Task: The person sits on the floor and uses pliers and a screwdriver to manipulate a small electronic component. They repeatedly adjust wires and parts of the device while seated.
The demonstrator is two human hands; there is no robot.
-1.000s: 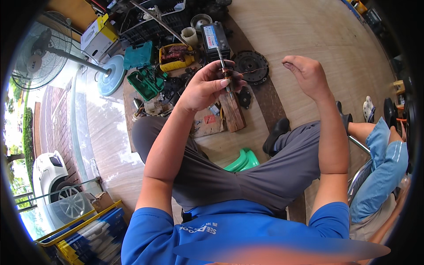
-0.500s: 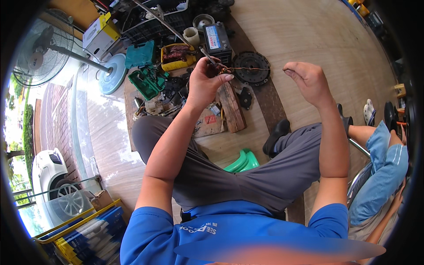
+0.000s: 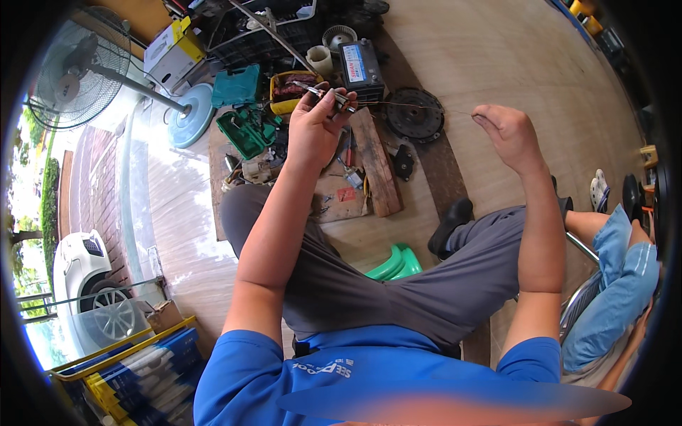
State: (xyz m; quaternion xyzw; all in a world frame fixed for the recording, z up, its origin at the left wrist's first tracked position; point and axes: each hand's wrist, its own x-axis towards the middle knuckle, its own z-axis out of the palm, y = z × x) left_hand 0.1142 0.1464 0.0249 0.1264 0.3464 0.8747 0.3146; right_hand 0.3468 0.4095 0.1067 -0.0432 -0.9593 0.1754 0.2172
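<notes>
Just left of the battery [image 3: 361, 69], the left hand [image 3: 316, 122] curls its fingers closed round a shaft [image 3: 343, 101], whose wire [image 3: 458, 111], partly drawn out yet seemingly joined there, stretches to the right hand [image 3: 508, 133], fingers pinched on it, well right of the battery.

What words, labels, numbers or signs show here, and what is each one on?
Wording left unquoted:
Black battery: red lettering and smaller print on its white-and-blue label.
Blue shirt: white lettering on the front.
Fan: hub mark, too small to read.
Small red patch: any markings too small to read.
Metal shaft in the left hand: no lettering discernible.
</notes>
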